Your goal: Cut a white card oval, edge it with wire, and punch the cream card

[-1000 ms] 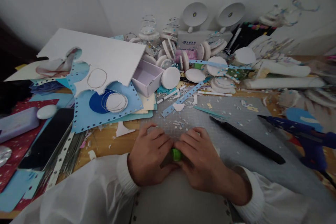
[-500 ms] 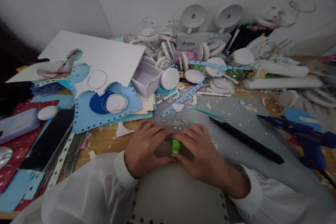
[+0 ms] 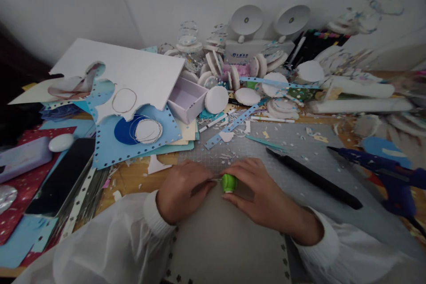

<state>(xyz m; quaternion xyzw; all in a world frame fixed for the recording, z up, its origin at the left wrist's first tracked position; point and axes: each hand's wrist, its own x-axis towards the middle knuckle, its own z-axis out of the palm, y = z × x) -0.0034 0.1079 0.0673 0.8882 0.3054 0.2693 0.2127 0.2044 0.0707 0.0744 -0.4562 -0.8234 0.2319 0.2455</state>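
Note:
My right hand (image 3: 254,188) pinches a small, bright green, barrel-shaped thing (image 3: 229,183) between thumb and fingers; a pale rim shows at its lower end, and its exact kind is unclear. To its left, the thumb and fingers of my left hand (image 3: 186,191) are pressed together on a thin, pale strand or strip (image 3: 217,179) that runs toward the green thing. Most of the strand is hidden by the fingers. Both hands are above the far edge of a pale sheet (image 3: 229,248) with small dark flower shapes along its sides.
Right of my hands, a black pen-shaped cutter (image 3: 314,177) lies on the grey cutting mat (image 3: 299,137), with a blue glue gun (image 3: 379,166) beyond. A lilac box (image 3: 188,100), white discs (image 3: 216,100) and paper scraps crowd the back. A phone (image 3: 61,177) lies left.
The green thing has turned and shifted slightly right with my right hand. My left fingers have closed together and drawn a little away, and a thin strand now shows between the hands.

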